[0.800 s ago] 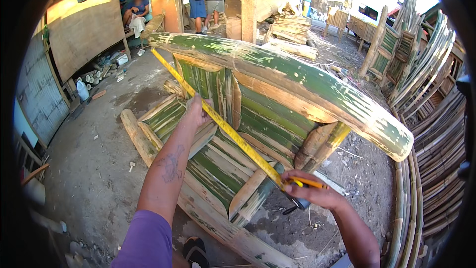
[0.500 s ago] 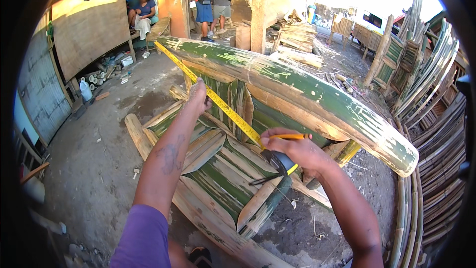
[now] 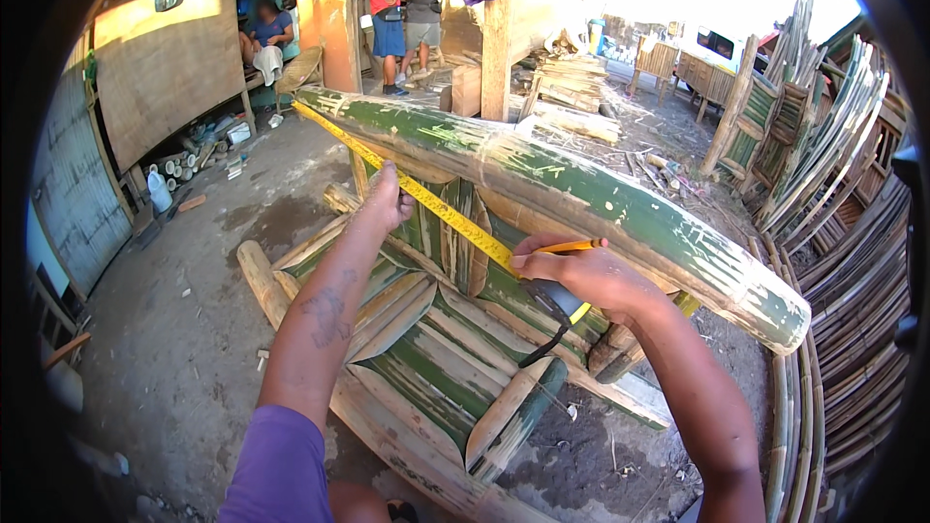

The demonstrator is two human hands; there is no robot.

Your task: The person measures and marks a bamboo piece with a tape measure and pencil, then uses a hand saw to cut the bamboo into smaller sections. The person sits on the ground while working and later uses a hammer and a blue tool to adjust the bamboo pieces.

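Note:
A yellow tape measure blade [image 3: 448, 214] runs slantwise along the front of a thick green bamboo pole [image 3: 620, 203], its far tip at the pole's left end. My left hand [image 3: 389, 199] is closed on the blade partway along. In my right hand [image 3: 615, 279] is the tape measure case [image 3: 554, 300], dark with a yellow edge and a black strap hanging from it. The same hand also holds an orange pencil [image 3: 573, 246], pointing right. Below both hands stands a bamboo bench [image 3: 426, 378] with a slatted green seat; the pole lies across its top.
Bundled bamboo strips [image 3: 848, 320] line the right side. Split bamboo is stacked [image 3: 572, 87] behind a wooden post [image 3: 496, 58]. Two people stand at the back, and another sits by a plywood panel [image 3: 170, 48]. A white jug [image 3: 159, 191] stands at far left.
My right hand, with the tape measure and pencil, has moved up closer to the bamboo pole. The strap hangs differently. My left hand stays on the blade, and the whole view has shifted slightly.

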